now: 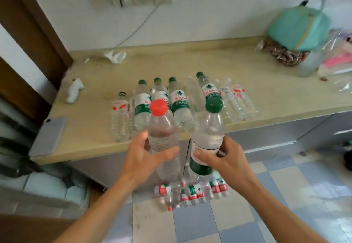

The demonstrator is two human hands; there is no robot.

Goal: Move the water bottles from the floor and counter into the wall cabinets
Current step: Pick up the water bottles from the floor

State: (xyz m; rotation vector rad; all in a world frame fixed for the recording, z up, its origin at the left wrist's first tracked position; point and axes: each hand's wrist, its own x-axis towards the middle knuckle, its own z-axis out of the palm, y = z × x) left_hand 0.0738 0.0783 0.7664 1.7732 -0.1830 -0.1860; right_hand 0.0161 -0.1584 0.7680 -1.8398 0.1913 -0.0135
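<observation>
My left hand grips a clear red-capped water bottle upright in front of the counter edge. My right hand grips a green-capped water bottle with a white and green label, also upright. Behind them, several bottles with green caps or none stand in a row on the beige counter. More bottles with red and green labels stand on the tiled floor between my forearms. No wall cabinet is in view.
A phone lies at the counter's left front edge. A white crumpled object and tissue lie on the left. A teal bag and plastic bags crowd the right. Grey base cabinets sit below.
</observation>
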